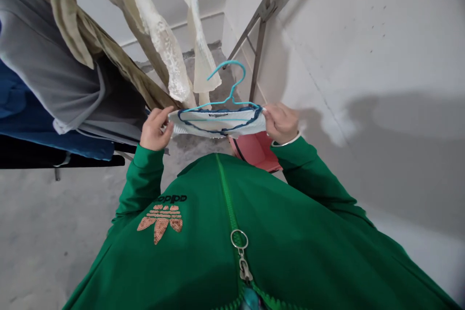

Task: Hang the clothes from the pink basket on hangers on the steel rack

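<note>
Grey-white wall (399, 24) took up much of the right side of the frame, and a green jacket (196, 203) spread across the lower half. At the upper left hung a grey garment (47, 43), with a lacy pale cloth (165, 46) nearer the top centre. A white garment (210, 126) was held up at the centre of the frame, with 1 turquoise hanger (231, 93) in it, hook clear above the neck opening and lower bar showing through. The left hand (157, 128) pinched its left end between thumb and fingers; the right hand (281, 123) had its fingers closed on the right end. A light, even pull from the 2 hands seemed best, keeping the hook centred and the dark blue neckline trim (222, 131) level and unstretched.
</note>
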`<state>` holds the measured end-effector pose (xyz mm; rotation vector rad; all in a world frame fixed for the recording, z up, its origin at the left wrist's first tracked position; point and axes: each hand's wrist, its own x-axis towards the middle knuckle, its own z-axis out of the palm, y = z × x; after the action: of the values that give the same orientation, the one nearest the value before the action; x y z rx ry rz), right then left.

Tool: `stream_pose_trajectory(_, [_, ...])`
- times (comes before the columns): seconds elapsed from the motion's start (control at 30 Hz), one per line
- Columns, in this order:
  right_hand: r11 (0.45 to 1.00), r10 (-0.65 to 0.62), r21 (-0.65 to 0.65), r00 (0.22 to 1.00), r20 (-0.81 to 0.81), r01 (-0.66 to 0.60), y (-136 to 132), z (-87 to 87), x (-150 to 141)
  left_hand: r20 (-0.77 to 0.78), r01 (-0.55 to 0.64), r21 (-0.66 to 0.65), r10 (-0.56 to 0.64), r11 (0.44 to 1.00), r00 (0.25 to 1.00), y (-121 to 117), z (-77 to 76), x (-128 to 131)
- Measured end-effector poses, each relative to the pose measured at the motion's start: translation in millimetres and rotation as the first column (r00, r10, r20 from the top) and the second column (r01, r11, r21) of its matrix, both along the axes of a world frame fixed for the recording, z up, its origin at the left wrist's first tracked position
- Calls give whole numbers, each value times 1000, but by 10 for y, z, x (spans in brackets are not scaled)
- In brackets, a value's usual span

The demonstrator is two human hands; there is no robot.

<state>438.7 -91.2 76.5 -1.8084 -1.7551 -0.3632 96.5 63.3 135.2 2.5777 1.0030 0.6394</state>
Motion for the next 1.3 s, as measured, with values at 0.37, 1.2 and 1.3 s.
stream_pose_trajectory(0.37, [994, 51, 99, 999, 11, -52, -49, 244, 151, -111, 213, -35, -215, 977, 970, 238, -57, 320])
stream_pose_trajectory(1.2, [951, 178, -145, 868, -464, -272, -267, 309, 779, 91, 31, 346, -66, 938, 994, 169, 190, 270])
stream_pose_trajectory(1.3, [926, 264, -126, 849, -458, -356, -261, 508, 628, 98, 32, 357, -71, 933, 993, 140, 199, 302])
